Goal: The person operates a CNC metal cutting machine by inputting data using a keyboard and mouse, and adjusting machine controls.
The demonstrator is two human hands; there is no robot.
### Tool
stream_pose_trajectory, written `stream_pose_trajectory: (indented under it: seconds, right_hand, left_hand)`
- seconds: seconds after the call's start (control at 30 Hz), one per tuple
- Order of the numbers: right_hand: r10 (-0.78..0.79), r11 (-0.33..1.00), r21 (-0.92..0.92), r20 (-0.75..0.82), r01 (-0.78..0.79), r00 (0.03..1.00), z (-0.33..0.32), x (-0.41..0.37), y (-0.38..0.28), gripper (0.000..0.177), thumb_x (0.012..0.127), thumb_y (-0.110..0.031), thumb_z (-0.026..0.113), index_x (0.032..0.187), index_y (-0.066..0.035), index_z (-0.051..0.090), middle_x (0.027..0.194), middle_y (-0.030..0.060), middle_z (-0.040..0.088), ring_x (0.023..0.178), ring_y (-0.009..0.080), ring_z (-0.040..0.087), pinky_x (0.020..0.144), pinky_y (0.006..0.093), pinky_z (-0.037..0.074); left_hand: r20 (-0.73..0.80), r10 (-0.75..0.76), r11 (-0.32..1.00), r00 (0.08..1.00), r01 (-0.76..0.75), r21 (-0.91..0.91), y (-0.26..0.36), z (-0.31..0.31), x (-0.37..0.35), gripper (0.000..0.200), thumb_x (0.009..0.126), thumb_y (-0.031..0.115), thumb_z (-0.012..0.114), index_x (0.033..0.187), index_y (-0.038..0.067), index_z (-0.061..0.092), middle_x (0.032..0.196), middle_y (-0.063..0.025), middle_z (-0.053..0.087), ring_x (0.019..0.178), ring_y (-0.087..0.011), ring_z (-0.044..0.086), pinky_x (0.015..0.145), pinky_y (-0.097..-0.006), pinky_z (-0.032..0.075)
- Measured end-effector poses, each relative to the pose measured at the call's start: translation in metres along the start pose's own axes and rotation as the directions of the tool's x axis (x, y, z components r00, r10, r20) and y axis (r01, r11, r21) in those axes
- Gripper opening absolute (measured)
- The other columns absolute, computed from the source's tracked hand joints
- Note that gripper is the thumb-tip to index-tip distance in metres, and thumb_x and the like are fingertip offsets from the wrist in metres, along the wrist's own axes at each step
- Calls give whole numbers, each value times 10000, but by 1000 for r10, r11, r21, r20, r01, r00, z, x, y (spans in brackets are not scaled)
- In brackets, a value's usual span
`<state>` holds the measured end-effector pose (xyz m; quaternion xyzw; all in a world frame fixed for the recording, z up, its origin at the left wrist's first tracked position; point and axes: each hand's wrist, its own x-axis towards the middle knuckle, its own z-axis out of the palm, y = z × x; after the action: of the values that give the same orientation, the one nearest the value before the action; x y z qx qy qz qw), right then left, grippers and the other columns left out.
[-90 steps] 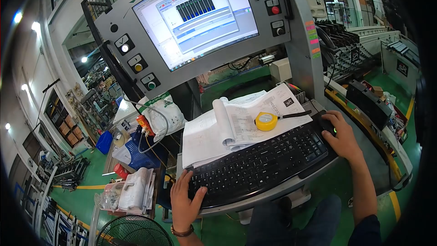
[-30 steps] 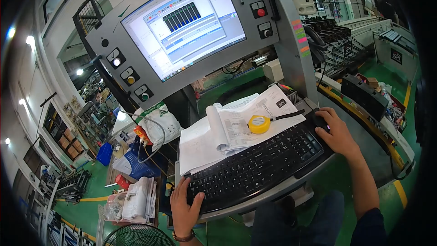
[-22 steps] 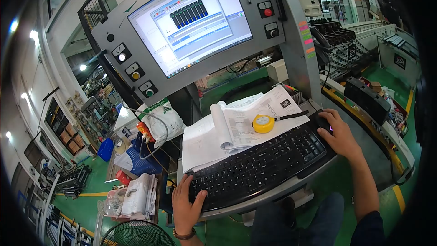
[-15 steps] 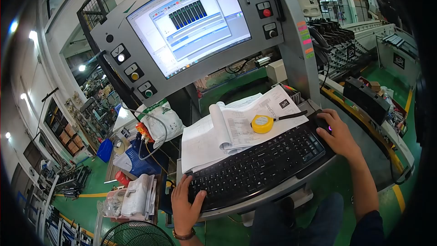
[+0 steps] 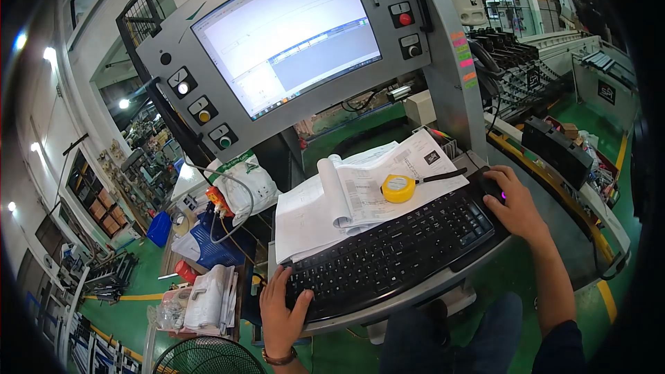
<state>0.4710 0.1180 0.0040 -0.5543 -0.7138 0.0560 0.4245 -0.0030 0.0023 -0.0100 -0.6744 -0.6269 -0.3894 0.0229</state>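
My left hand (image 5: 282, 312) rests at the left end of the black keyboard (image 5: 388, 260), thumb and fingers apart, holding nothing. On the right, my right hand (image 5: 514, 202) lies over a dark mouse (image 5: 490, 187) with a purple light, its fingers curved round it. Behind the keyboard are printed papers (image 5: 301, 225), one sheet rolled back, with a yellow tape measure (image 5: 398, 188) on top. Above them a screen (image 5: 291, 34) in a grey control panel (image 5: 270, 140) shows a pale window with a blue-striped table.
A white bag (image 5: 246, 183) and a blue bin (image 5: 218, 239) stand to the left. Lower left are a red-lidded container (image 5: 185, 270), stacked papers (image 5: 206, 298) and a fan (image 5: 208, 357). Machinery and a black box (image 5: 556, 151) are at the right.
The window with the dark striped graphic has gone from the screen, leaving a plain drawing view and table. Both hands have hardly moved.
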Motion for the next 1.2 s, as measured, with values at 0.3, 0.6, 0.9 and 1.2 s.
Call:
stream_pose_trajectory:
  seconds: [0.3, 0.6, 0.9, 1.2]
  right_hand:
    - [-19, 1000, -21, -18, 18, 1000, 2, 1, 2, 472, 870, -190, 691, 1310, -44, 603, 1397, 155, 550, 1248, 402, 587, 1057, 460, 473]
    - [-16, 1000, -11, -9, 16, 1000, 1, 0, 0, 480, 855, -178, 691, 1304, -31, 604, 1402, 154, 548, 1263, 402, 580, 1060, 463, 471]
    - [-44, 999, -13, 27, 44, 999, 0, 1, -2, 488, 911, -221, 694, 1342, -26, 573, 1421, 163, 531, 1281, 405, 570, 1067, 461, 471]
    - [-42, 999, -8, 77, 43, 996, -1, 2, -1, 515, 964, -286, 673, 1390, -30, 540, 1462, 186, 497, 1332, 419, 529, 1104, 466, 444]
  left_hand:
    - [-5, 1, 1000, 1000, -1, -5, -1, 0, 0, 639, 941, 413, 728, 1387, -21, 587, 1456, -285, 565, 1350, -440, 536, 1164, -523, 354]
    - [-11, 15, 1000, 1000, -15, 1, -2, 0, 0, 640, 943, 426, 727, 1384, -17, 589, 1448, -290, 570, 1346, -440, 541, 1159, -529, 357]
    - [-12, 16, 1000, 1000, -16, -1, -2, 0, 1, 640, 939, 424, 731, 1377, -21, 590, 1439, -293, 575, 1338, -442, 547, 1154, -532, 362]
    - [-8, 12, 1000, 1000, -12, 3, -1, 0, 1, 648, 944, 447, 717, 1381, -14, 589, 1441, -290, 574, 1342, -442, 543, 1157, -532, 359]
